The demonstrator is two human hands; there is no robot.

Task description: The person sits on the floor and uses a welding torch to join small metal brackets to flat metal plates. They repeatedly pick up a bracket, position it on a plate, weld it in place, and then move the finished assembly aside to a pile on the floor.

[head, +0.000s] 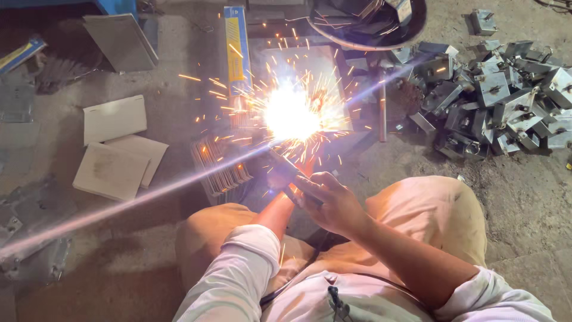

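My right hand point(331, 203) is closed around a dark welding electrode holder point(285, 171) that points up and left toward a blinding white arc point(291, 117). Sparks fly out from the arc over a flat metal workpiece point(316, 62) on the floor. My left forearm point(275, 213) reaches up under the right hand. Glare and the right hand hide the left hand's fingers, so I cannot tell their grip. Both knees point(417, 209) frame the hands.
A pile of several grey metal brackets point(500, 101) lies at the right. A bundle of welding rods point(219, 170) and a blue and yellow box point(237, 48) lie left of the arc. Pale flat plates point(114, 118) sit further left. A dark round basin point(369, 27) stands behind.
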